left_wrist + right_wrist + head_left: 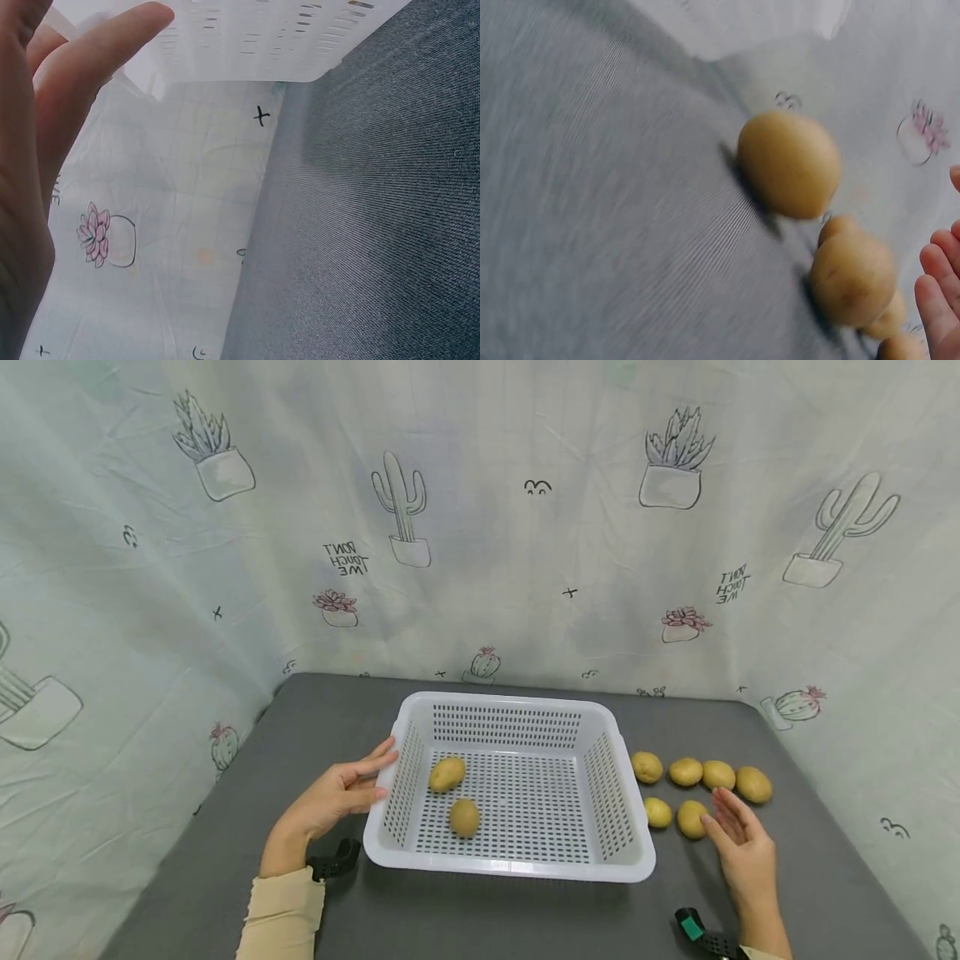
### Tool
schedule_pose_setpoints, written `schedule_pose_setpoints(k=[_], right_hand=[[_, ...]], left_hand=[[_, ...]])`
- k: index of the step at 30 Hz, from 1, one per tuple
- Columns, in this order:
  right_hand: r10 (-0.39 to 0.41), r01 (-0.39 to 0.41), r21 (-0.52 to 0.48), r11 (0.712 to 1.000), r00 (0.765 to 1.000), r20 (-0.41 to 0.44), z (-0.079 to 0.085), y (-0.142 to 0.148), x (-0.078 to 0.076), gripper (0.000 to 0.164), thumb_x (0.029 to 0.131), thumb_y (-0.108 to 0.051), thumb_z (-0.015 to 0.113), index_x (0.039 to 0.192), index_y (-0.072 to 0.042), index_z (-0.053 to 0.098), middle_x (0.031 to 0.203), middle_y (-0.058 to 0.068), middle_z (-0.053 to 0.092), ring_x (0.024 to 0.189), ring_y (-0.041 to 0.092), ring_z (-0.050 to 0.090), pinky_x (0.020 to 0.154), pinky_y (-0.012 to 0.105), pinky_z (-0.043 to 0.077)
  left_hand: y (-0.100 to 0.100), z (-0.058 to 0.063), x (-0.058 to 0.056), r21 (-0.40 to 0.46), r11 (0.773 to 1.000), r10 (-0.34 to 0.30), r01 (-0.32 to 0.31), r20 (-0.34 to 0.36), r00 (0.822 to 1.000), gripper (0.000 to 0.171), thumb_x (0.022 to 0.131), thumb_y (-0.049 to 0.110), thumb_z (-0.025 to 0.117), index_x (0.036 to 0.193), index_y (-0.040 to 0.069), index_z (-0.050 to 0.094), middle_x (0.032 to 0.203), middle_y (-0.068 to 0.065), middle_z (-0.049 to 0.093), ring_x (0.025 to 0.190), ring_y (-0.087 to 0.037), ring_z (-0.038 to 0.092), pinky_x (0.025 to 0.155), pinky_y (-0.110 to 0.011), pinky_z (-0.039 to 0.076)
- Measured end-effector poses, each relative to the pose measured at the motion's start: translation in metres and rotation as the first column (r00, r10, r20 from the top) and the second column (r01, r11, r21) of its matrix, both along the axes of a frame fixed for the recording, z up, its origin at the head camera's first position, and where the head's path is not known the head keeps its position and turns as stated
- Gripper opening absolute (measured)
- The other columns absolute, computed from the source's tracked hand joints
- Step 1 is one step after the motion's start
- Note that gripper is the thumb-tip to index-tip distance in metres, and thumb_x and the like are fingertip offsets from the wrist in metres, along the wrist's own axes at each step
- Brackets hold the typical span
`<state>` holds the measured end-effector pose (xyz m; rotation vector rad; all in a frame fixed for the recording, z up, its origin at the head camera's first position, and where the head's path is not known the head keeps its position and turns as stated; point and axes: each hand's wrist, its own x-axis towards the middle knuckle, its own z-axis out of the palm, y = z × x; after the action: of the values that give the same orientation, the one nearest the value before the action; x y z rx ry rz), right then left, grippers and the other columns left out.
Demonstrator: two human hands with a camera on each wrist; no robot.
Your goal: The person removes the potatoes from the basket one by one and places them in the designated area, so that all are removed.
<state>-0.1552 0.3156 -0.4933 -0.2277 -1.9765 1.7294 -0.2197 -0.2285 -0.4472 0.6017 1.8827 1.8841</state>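
Observation:
A white plastic basket [510, 865] with slotted walls sits on the grey table. Inside it, toward its left side, lie two potatoes, one farther back [447, 774] and one nearer [464, 818]. My left hand [337, 793] rests at the basket's left rim, with fairly straight fingers and thumb touching the edge. To the right of the basket, several loose potatoes lie in two rows, a back row [718, 775] and a front pair. My right hand [742, 852] is beside the front row's right potato [692, 819], its fingers loosely spread and holding nothing.
The grey cloth-covered table [480, 914] runs up to a pale curtain [480, 527] printed with cactus drawings, which hangs behind and at both sides. A black band [335, 860] is on the left wrist, and another band [705, 935] on the right.

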Motion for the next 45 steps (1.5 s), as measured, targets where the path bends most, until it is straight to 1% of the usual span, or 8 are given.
schedule_pose_setpoints(k=[7, 11, 14, 23, 32, 35, 42, 45], right_hand=[[0.079, -0.147, -0.28, 0.949, 0.967, -0.241, 0.024, -0.014, 0.007, 0.046, 0.086, 0.022, 0.049, 0.13, 0.012, 0.049, 0.118, 0.002, 0.065, 0.11, 0.01, 0.06, 0.086, 0.014, 0.048], [0.244, -0.373, -0.263, 0.89, 0.876, -0.416, 0.04, -0.022, 0.01, 0.046, 0.087, 0.026, 0.041, 0.133, 0.021, 0.038, 0.124, 0.011, 0.062, 0.116, 0.017, 0.058, 0.092, 0.02, 0.047], [0.387, -0.507, -0.175, 0.844, 0.801, -0.456, 0.054, -0.03, 0.01, 0.047, 0.088, 0.026, 0.036, 0.135, 0.024, 0.03, 0.131, 0.015, 0.057, 0.123, 0.02, 0.053, 0.097, 0.022, 0.045], [0.564, -0.604, -0.029, 0.796, 0.759, -0.326, 0.103, -0.061, -0.011, 0.049, 0.091, 0.02, 0.04, 0.139, 0.017, 0.031, 0.138, 0.01, 0.052, 0.128, 0.016, 0.047, 0.104, 0.022, 0.038], [0.69, -0.761, -0.032, 0.648, 0.604, -0.399, 0.125, -0.111, -0.058, 0.045, 0.092, 0.016, 0.042, 0.137, 0.015, 0.035, 0.135, 0.011, 0.053, 0.126, 0.019, 0.049, 0.105, 0.025, 0.039], [0.729, -0.797, -0.06, 0.601, 0.576, -0.37, 0.123, -0.128, -0.073, 0.044, 0.093, 0.014, 0.043, 0.137, 0.014, 0.037, 0.133, 0.009, 0.054, 0.125, 0.019, 0.049, 0.105, 0.026, 0.039], [0.805, -0.817, -0.076, 0.572, 0.577, -0.141, 0.119, -0.164, -0.095, 0.049, 0.093, 0.002, 0.054, 0.139, 0.007, 0.038, 0.135, 0.003, 0.052, 0.126, 0.014, 0.048, 0.104, 0.026, 0.04], [0.836, -0.835, -0.057, 0.547, 0.549, -0.011, 0.117, -0.18, -0.104, 0.053, 0.093, -0.008, 0.059, 0.141, 0.002, 0.038, 0.141, 0.012, 0.047, 0.13, 0.02, 0.045, 0.105, 0.029, 0.04]], left_hand=[[-0.001, 0.0, 0.0, -0.007, 1.0, -0.003, 0.003, -0.008, 1.0, 0.064, 0.092, 0.002, 0.058, 0.146, -0.004, 0.026, 0.159, -0.01, -0.003, 0.12, -0.009, 0.054, 0.086, -0.027, 0.052], [-0.001, 0.002, 0.0, 0.003, 1.0, -0.006, 0.006, -0.003, 1.0, 0.064, 0.092, 0.001, 0.058, 0.146, -0.004, 0.026, 0.159, -0.01, -0.002, 0.12, -0.011, 0.054, 0.086, -0.028, 0.053], [0.0, 0.003, 0.001, 0.005, 1.0, -0.003, 0.003, 0.004, 1.0, 0.064, 0.092, 0.002, 0.059, 0.147, -0.003, 0.026, 0.16, -0.008, -0.002, 0.121, -0.012, 0.054, 0.086, -0.028, 0.053], [-0.001, 0.005, 0.001, -0.004, 1.0, 0.02, -0.02, -0.003, 1.0, 0.065, 0.09, 0.001, 0.06, 0.146, -0.004, 0.028, 0.16, -0.008, 0.0, 0.122, -0.014, 0.053, 0.086, -0.029, 0.053], [-0.002, 0.003, 0.001, 0.006, 1.0, 0.014, -0.014, -0.015, 1.0, 0.065, 0.091, 0.001, 0.06, 0.145, -0.006, 0.026, 0.159, -0.01, 0.0, 0.12, -0.013, 0.055, 0.085, -0.029, 0.053], [-0.002, 0.002, 0.001, 0.006, 1.0, 0.01, -0.01, -0.009, 1.0, 0.064, 0.091, 0.001, 0.06, 0.145, -0.006, 0.027, 0.16, -0.01, -0.001, 0.12, -0.012, 0.055, 0.085, -0.03, 0.053], [0.0, -0.001, 0.001, -0.007, 1.0, 0.018, -0.018, -0.008, 1.0, 0.064, 0.09, 0.002, 0.061, 0.145, -0.004, 0.029, 0.159, -0.01, 0.0, 0.12, -0.013, 0.054, 0.085, -0.029, 0.053], [-0.002, 0.0, 0.001, -0.009, 1.0, 0.027, -0.027, -0.012, 1.0, 0.064, 0.09, 0.002, 0.062, 0.145, -0.004, 0.029, 0.159, -0.01, 0.001, 0.12, -0.014, 0.054, 0.084, -0.029, 0.053]])
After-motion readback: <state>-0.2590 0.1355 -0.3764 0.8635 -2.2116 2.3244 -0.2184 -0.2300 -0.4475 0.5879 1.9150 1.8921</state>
